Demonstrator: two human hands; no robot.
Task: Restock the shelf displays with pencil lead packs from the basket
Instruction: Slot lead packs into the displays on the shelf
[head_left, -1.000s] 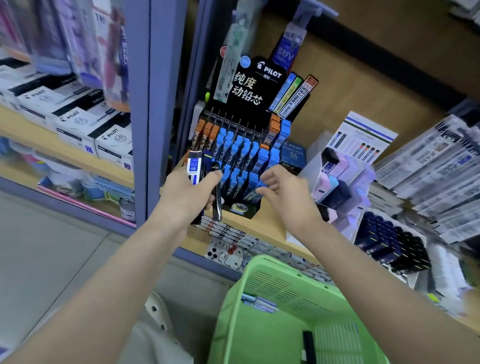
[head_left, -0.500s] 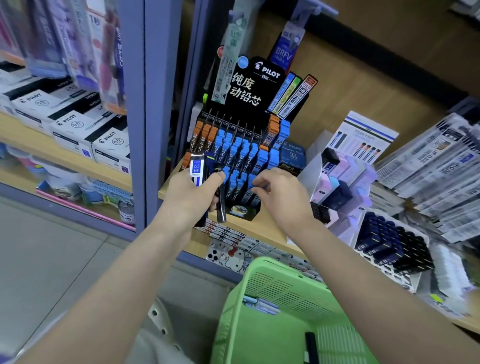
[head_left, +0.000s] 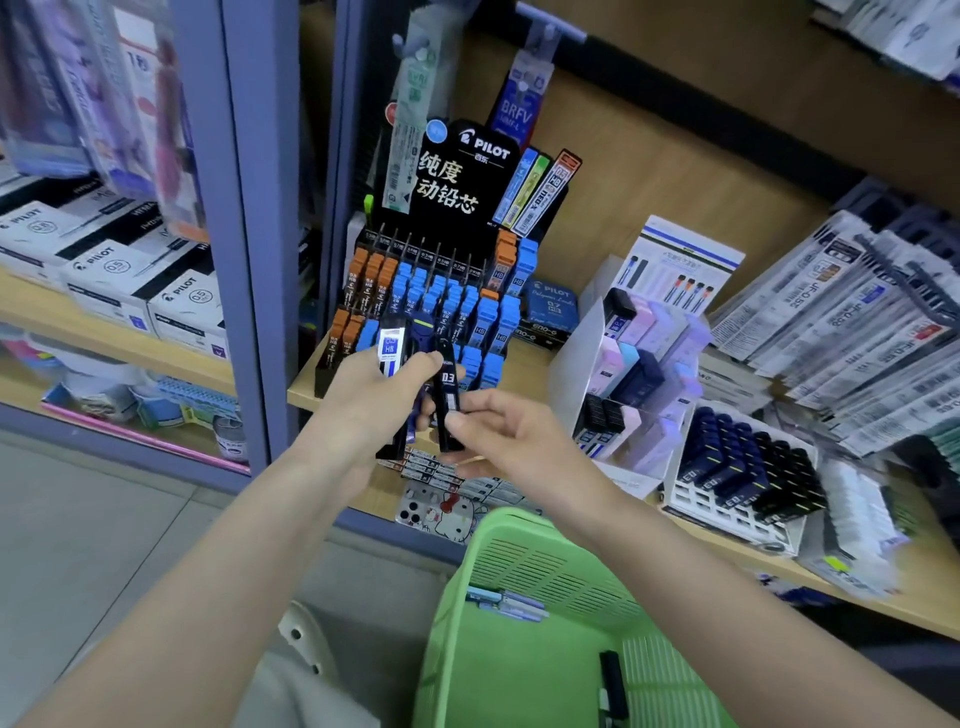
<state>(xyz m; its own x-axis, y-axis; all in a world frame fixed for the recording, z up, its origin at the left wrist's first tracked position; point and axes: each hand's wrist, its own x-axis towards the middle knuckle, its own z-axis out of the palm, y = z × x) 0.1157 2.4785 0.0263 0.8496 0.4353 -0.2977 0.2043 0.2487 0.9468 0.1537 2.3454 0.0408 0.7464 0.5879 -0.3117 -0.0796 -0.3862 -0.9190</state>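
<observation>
A person stands at a wooden stationery shelf, both bare arms reaching forward. The left hand grips a small bundle of lead packs upright, thumb pressed across them, just in front of the black Pilot display rack. The right hand pinches the lower end of a black 0.3 pack standing in that bundle, seemingly to draw it out for slotting. The rack's rows of orange and blue packs look nearly full, so much of the restocking appears done. What is left is the handful in the left hand and a few loose packs lying in the green basket below the shelf edge. Which slot has room is hard to tell, the rows being tightly packed. Right of the rack sit a white stand of pastel packs and a white tray of navy packs, with hanging refill packets crowding the far right. A long packet dangles across the rack's header, and a blue-grey post stands close on the left
</observation>
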